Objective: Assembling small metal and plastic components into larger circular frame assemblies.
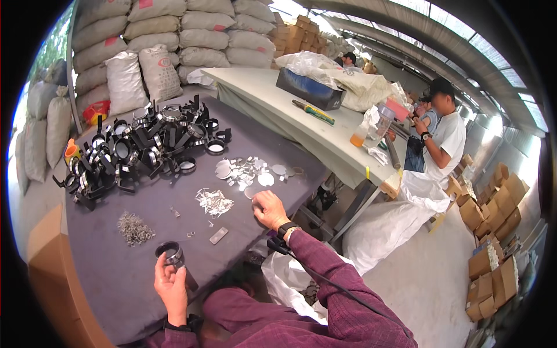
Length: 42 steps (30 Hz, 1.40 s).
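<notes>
My left hand (171, 290), near the table's front edge, grips a black wristwatch (169, 250) with an open round case; part of its dark strap hangs beside my fingers. Over the table's right side, my right hand (270, 210) has its fingers curled, the fingertips on a thin round disc (249, 193). Just beyond it lies a pile of pale round discs and small square pieces (246, 171). Left of that hand are a heap of thin white strips (214, 202) and a flat grey rectangular block (219, 235). Small metal parts (136, 228) form another heap farther left.
Many black watches (151, 145) are piled on the dark cloth-covered table (110, 278). A second table (249, 87) holds a box, pliers (313, 112) and bottles. White sacks (377, 232) stand at the right. A person (447, 133) works beyond; cartons and stacked sacks surround the area.
</notes>
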{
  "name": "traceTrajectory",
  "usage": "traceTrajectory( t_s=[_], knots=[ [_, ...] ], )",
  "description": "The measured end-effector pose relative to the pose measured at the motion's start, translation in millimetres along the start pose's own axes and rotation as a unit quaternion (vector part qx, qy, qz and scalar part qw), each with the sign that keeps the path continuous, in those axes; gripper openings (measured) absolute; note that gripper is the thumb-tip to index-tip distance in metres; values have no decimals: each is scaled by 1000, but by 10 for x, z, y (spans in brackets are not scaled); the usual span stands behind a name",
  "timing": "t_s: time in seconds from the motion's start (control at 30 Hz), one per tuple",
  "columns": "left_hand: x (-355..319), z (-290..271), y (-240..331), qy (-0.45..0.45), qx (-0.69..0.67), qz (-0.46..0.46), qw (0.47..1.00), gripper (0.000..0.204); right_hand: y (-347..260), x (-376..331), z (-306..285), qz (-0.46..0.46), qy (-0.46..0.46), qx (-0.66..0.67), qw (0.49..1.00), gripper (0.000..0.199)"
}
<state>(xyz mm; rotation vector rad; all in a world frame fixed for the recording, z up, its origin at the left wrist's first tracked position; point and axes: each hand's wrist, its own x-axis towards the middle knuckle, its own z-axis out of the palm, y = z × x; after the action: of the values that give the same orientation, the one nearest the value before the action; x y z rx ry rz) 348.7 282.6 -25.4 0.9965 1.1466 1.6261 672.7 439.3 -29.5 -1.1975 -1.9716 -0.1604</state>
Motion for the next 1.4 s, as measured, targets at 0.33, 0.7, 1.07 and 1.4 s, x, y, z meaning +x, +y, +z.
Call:
traceTrajectory(
  t_s=[0.33, 0.7, 1.07, 1.4],
  knots=[
    [29, -4, -6, -11, 6, 5, 1000, 54, 0, 707, -502, -16, 47, 21, 999, 23],
    [32, -65, -23, -7, 30, 9, 999, 54, -197, 2252, -1879, 188, 270, 365, 871, 49],
    [35, -92, -33, 2, 49, 11, 999, 54, -140, 1890, -2003, 170, 226, 371, 884, 51],
    [51, -114, -88, 12, 60, 42, 997, 52, -278, 1681, -1865, 212, 185, 407, 869, 45]
  ],
)
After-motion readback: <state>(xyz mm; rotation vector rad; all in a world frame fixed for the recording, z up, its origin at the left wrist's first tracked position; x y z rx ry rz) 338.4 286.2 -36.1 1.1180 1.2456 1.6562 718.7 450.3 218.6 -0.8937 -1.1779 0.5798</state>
